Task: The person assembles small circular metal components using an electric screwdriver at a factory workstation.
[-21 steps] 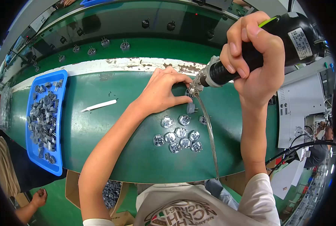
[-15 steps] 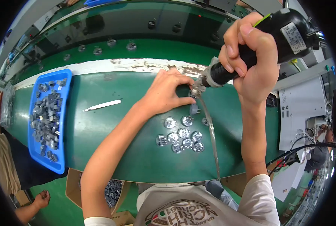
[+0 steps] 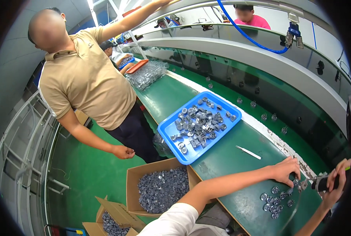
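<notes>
At the right of the head view, my left hand pinches a small round part between thumb and fingers, just above the green worktop. My right hand is wrapped round a black power screwdriver. Its metal nose meets the part at my left fingertips, and my fingers partly hide the contact. From the nose a clear tube hangs down over the bench. Several round grey parts with metal tops lie grouped close below my left hand.
White tweezers lie left of my hands. Beyond is a blue tray of grey parts. Cardboard boxes of parts stand below the bench edge. A person in a tan shirt stands at the left. Spaced parts sit on a green belt beyond.
The view has swung left, bringing the person, tray and boxes into fuller sight. My hands now appear lower and farther right, still together at the screwdriver's nose.
</notes>
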Demonstrator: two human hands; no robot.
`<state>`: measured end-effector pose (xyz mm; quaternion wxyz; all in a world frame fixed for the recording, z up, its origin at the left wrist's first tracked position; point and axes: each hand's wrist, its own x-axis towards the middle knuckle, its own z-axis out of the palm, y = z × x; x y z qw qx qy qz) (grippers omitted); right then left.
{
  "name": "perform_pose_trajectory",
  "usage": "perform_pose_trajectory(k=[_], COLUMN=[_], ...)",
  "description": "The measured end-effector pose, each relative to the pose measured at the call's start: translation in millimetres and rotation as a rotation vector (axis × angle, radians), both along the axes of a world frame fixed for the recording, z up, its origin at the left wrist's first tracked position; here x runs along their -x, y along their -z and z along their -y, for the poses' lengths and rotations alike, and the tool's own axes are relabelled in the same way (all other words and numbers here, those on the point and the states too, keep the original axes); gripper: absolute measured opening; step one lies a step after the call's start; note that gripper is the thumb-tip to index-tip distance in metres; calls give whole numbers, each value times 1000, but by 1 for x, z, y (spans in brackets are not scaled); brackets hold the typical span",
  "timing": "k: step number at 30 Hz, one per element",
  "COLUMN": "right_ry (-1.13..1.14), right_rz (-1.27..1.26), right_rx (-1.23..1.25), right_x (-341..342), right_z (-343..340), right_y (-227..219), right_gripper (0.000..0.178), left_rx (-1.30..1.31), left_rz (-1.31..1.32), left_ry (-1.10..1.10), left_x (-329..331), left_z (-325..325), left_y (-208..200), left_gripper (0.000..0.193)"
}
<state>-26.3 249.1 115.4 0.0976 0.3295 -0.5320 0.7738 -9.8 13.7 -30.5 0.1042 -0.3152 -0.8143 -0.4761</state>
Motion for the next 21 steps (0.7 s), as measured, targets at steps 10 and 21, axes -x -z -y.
perform_pose_trajectory(k=[10, 21], right_ry=[-185, 149], right_rz=[230, -144], right_rx=[-17, -239], right_x=[-20, -34], right_z=[45, 28], right_y=[-24, -63], right_gripper=[16, 18], left_rx=[120, 207], left_rz=[-186, 39], left_ry=[-34, 48], left_x=[-17, -4], left_z=[48, -2], left_y=[-31, -43], left_gripper=[30, 28])
